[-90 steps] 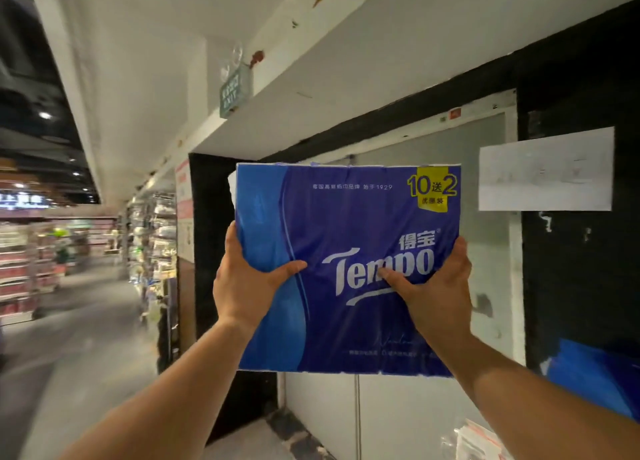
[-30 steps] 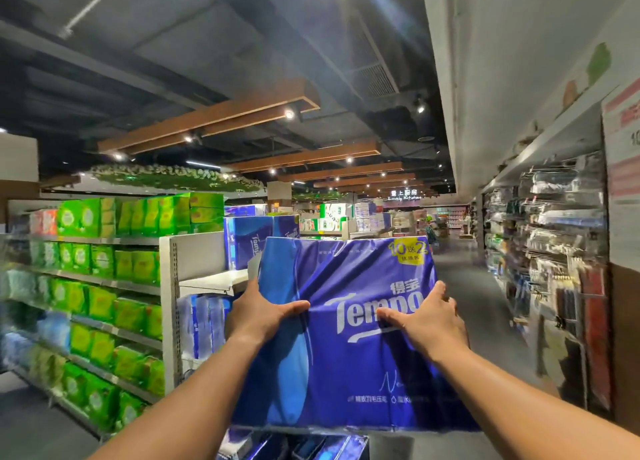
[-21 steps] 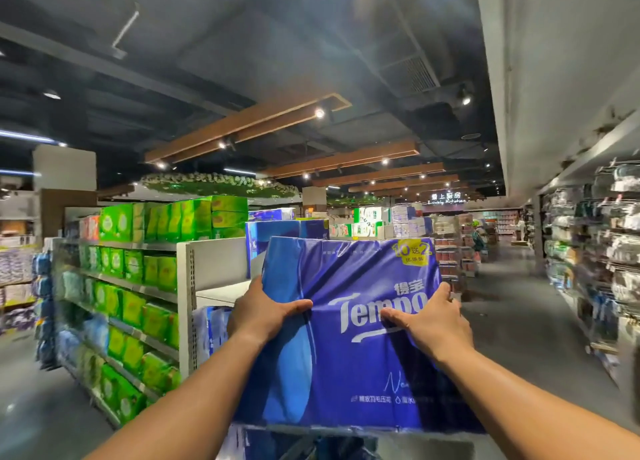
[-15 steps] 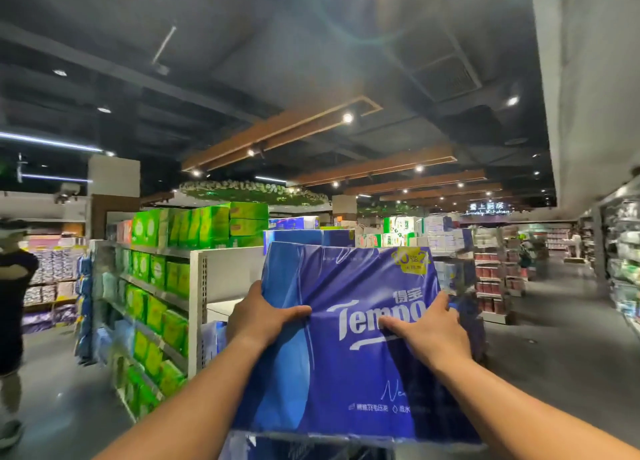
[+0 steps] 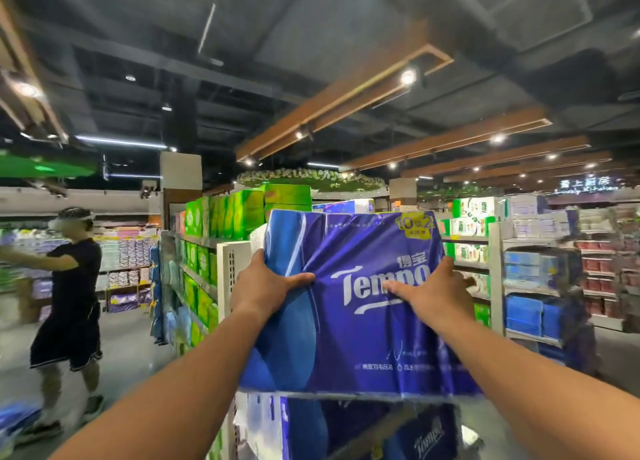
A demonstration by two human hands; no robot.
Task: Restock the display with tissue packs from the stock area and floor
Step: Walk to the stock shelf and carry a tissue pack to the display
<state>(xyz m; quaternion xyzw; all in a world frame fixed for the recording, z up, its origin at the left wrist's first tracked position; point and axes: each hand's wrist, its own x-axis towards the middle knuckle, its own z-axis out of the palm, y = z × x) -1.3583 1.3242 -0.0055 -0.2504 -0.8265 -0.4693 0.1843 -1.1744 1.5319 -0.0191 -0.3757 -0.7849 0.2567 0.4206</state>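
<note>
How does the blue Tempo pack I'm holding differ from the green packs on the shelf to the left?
The Tempo pack is blue and purple; the green packs are bright green. The Tempo pack is held up in the air by the left hand and right hand; the green packs stand stacked on the shelf. Its white logo reads clearly; theirs is too blurred to read. Both look plastic-wrapped.

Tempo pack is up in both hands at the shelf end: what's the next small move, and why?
Probably lower the Tempo pack onto the blue packs stacked just below it. The left hand and right hand grip its sides, holding it above that stack.
</note>
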